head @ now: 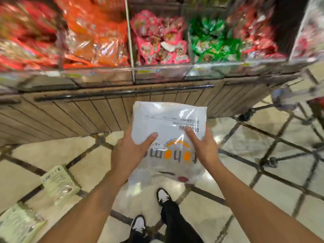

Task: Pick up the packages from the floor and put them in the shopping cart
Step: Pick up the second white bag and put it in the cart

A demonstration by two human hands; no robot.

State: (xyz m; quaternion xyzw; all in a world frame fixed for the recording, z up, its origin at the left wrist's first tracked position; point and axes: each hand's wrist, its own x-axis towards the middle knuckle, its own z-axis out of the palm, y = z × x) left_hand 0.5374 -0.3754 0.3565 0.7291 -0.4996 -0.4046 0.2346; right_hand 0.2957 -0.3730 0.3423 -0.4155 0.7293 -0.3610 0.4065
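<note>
Pkgs: 1 white mailer bag [169,137] held up off the floor [26,172], 2 pale-green pkgs, one [59,183] near the floor's left edge, other [19,223] at its bottom-left corner; 2 hands, left [129,153], right [203,146]; 2 shoes [138,225].

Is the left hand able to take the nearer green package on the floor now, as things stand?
Probably not at once. The left hand grips the white package together with the right hand, so it is busy. The green package lies uncovered on the floor to the left, well below the hands.
</note>
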